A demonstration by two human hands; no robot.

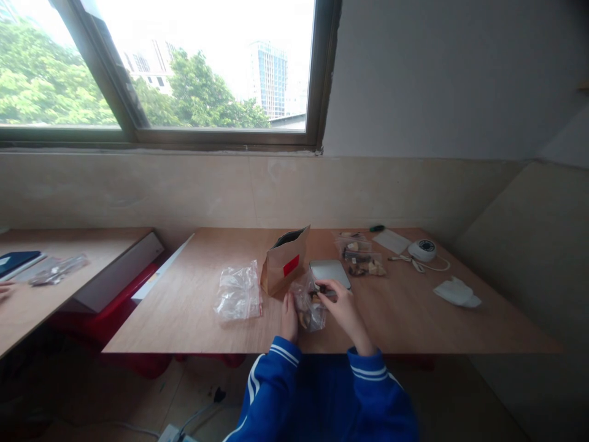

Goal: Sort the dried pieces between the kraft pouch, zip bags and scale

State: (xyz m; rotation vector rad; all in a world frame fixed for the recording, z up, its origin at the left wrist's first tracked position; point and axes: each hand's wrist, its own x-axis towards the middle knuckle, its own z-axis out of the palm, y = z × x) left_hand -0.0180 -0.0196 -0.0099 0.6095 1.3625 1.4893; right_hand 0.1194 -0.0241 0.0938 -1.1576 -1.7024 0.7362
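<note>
In front of me a clear plastic zip bag (314, 320) with brown and tan pieces in it rests on the table. My left hand (289, 318) holds the bag's left side, its fingers partly hidden by the plastic. At the bag's upper right, my right hand (343, 306) is closed in a pinch on a small dark brown piece (321, 288), whose kind I cannot make out. Just behind the bag stands an open brown paper pouch (281, 270) with a red label. A flat, white-topped scale-like device (330, 273) lies behind my right hand.
Empty clear zip bags (238, 291) lie to the left. Filled zip bags (367, 265) lie at the back right, near a white paper (391, 241), a white round device (422, 248) with a cable, and a crumpled tissue (457, 292). Another person's hand (5, 290) shows at far left.
</note>
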